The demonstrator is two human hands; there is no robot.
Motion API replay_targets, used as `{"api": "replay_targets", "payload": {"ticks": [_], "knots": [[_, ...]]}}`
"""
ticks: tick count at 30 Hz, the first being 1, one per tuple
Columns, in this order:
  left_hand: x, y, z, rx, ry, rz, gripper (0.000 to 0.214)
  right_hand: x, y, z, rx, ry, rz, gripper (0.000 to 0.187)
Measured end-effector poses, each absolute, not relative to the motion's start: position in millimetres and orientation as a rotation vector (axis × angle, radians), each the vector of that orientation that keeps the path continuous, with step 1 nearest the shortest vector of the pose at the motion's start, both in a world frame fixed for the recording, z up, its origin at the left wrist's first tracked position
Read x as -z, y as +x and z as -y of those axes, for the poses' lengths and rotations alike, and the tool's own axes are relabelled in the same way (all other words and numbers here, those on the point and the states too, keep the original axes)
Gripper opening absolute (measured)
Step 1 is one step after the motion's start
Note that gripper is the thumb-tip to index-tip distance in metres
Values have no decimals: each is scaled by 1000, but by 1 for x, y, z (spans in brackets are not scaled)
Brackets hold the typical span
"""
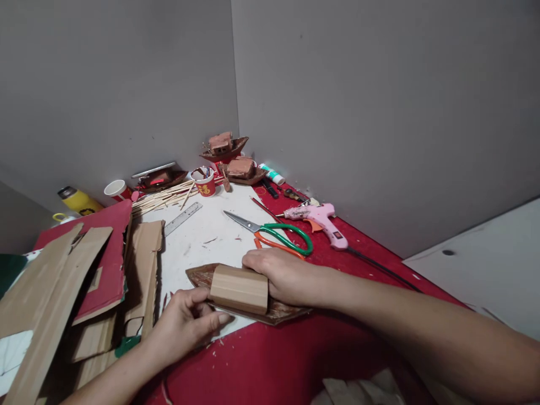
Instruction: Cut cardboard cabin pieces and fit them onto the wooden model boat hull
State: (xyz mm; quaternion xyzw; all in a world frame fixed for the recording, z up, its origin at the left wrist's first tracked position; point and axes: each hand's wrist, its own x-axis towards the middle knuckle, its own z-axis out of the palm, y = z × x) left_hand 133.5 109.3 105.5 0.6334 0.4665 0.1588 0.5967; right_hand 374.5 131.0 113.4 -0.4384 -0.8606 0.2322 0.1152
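Observation:
A brown model boat [276, 318] with pointed ends lies in front of me, across the edge of white paper and red table. On its middle sits a plain curved cardboard roof [238, 288]. My right hand [291, 277] is closed over the boat's right part, fingers on the far side against the roof's right end. At the near left, my left hand [192, 319] has its curled fingers at the roof's left edge and its thumb along the near side of the hull. Some of its fingertips are hidden.
Just beyond lie green-and-orange scissors [270, 229] and a pink glue gun [323, 220] with its cord. Cardboard sheets [80, 281] are piled at left. Farther back are a ruler [183, 218], thin sticks [166, 197], a red cup [204, 183] and finished-looking boats [242, 170].

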Motion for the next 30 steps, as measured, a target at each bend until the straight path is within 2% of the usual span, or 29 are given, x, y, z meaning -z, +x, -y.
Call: {"api": "replay_targets", "payload": {"ticks": [5,15,19,23,25,30], "knots": [[-104,135,-107,-382,1463,-1138,37,-113,374,-130,-635,-1291,2539,10],[-120,144,-107,-563,1609,-1206,24,-111,377,-129,-602,-1280,2513,11],[-126,147,-109,-579,1666,-1280,24,-111,379,-129,-575,-1236,2463,19],[-131,152,-110,-622,1718,-1315,23,-111,381,-129,-485,-1176,2425,43],[-131,153,-108,-654,1714,-1325,22,-112,381,-129,-439,-1137,2422,48],[-133,155,-99,-733,1677,-1275,19,-121,380,-127,-382,-1082,2402,31]]}}
